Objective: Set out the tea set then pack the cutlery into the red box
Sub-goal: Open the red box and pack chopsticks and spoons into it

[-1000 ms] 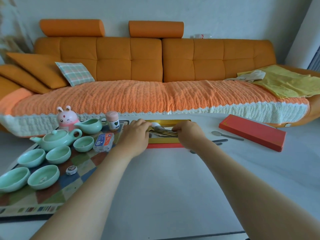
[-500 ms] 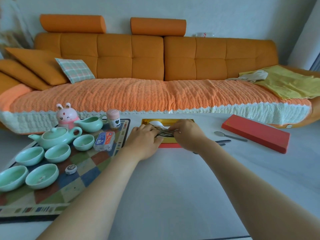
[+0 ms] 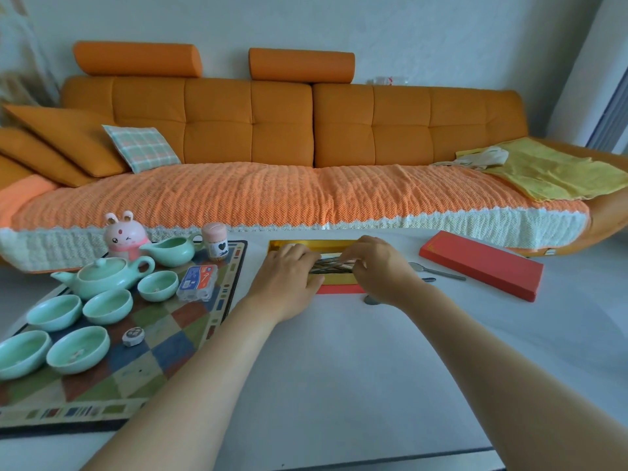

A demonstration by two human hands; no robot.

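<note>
At the far middle of the worktop (image 3: 339, 385), the red box (image 3: 339, 289), open and gold-lined. Only its red near edge and a strip of gold at the back on show, the rest under two hands. Inside it, between the hands, a bundle of cutlery (image 3: 328, 265): dark crossed handles, too covered and too small to count or sort by kind.

Left hand (image 3: 289, 277) knuckles up over the box's left half, fingers bent down onto the left end of the bundle, tips hidden behind the knuckles. Gripping or only pressing: cannot tell. Right hand (image 3: 377, 266) over the right half, fingers curled round the bundle's right end, pinching it.

Under the right wrist, just in front of the box, part of a grey spoon bowl (image 3: 372, 299), handle hidden by the arm. Just right of that hand, a loose spoon (image 3: 436, 271) and a dark handle end (image 3: 429, 279), its remainder behind the hand. Further right, well apart from the box, the red lid (image 3: 481, 265), flat and slantwise.

To the left, a chequered mat (image 3: 163, 348), cut off at the frame edge, bearing the pale green teapot (image 3: 102, 277), pitcher (image 3: 171, 249) and five cups (image 3: 78, 348), the nearest left one cropped. Also on the mat, a pink rabbit figure (image 3: 124, 234), a small jar (image 3: 214, 240), a clear plastic case (image 3: 197, 282) and a round token (image 3: 133, 336), print unreadable.

Behind everything, an orange sofa (image 3: 272, 130) with a yellow cloth (image 3: 557, 171) at its right end.
</note>
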